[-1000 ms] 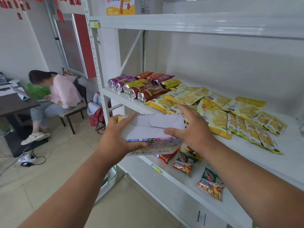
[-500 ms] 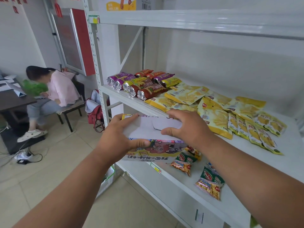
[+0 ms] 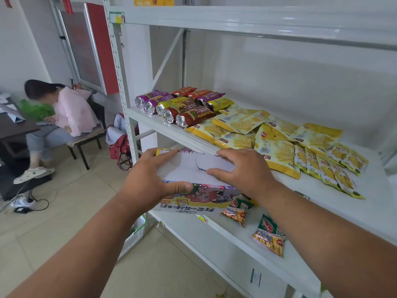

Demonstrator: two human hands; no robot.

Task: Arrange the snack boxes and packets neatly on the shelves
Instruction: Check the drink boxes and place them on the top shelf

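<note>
The person stands in front of the white rack and holds one snack box (image 3: 194, 191) with both hands, at the front edge of the lower shelf (image 3: 240, 239) and just under the front edge of the middle shelf (image 3: 171, 134). The left hand (image 3: 148, 179) grips the left end of the box, fingers on the white top and thumb on the printed front side. The right hand (image 3: 240, 171) is curled on the top at the right end, thumb on the white flap. The box lies between the two hands. On the lower shelf, right of the box, lie small green packets (image 3: 269, 237). On the middle shelf lie yellow packets (image 3: 277, 147) and foil rolls (image 3: 189, 118).
</note>
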